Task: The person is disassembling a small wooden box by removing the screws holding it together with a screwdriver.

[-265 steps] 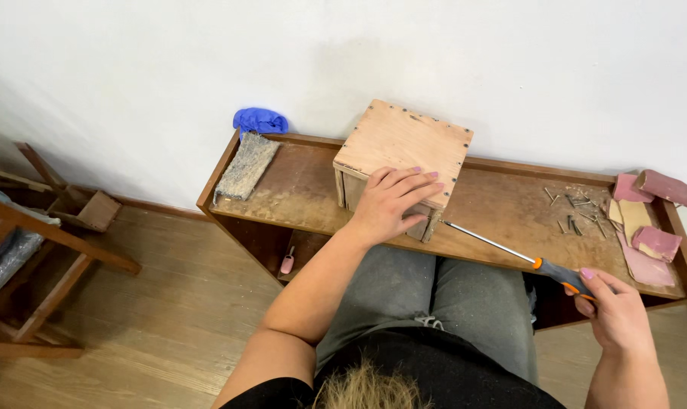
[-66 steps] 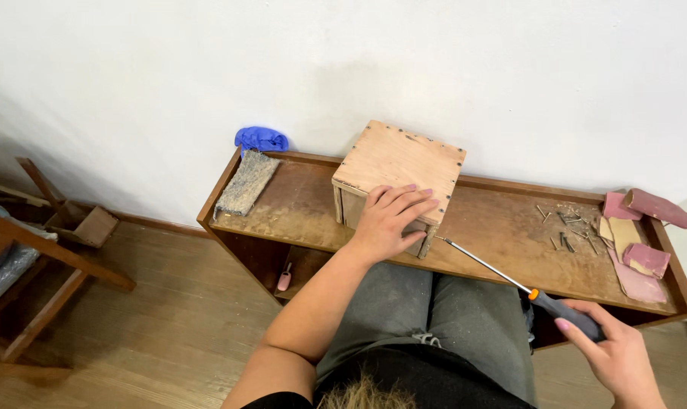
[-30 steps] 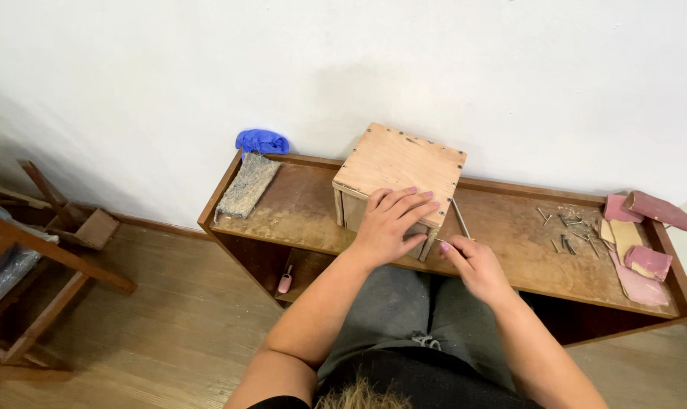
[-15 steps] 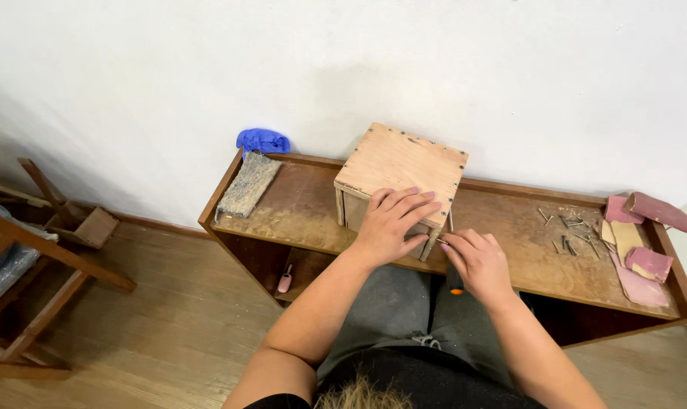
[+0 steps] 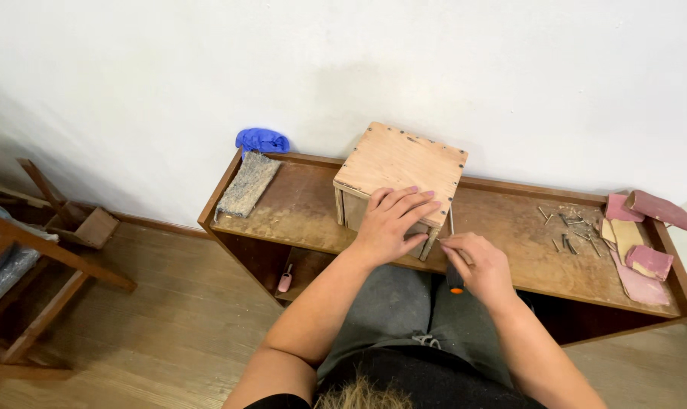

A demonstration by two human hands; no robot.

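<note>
At the far left corner of the surface (image 5: 510, 250) lie a blue cloth (image 5: 262, 140) and, just in front of it, a grey felt-like pad (image 5: 246, 184). Toward the middle stands the plywood box (image 5: 401, 161), set a little askew, its near side close to the front edge. Our left hand (image 5: 393, 220) lies flat on its near top edge, fingers spread and pressing down, grip not closed around anything.

Just right of the box's near right corner is our right hand (image 5: 480, 265), its grip pinched around a screwdriver (image 5: 452, 261). The tool's long axis runs from the front edge toward the back: the dark handle with its orange end points at us, the thin shaft points away, along the box's right wall. So the box lies to the left of the right-hand grip, touching or almost touching the shaft; we cannot tell which.

Further right lie scattered nails (image 5: 567, 227), and at the right end pink sanding blocks (image 5: 646, 227).
</note>
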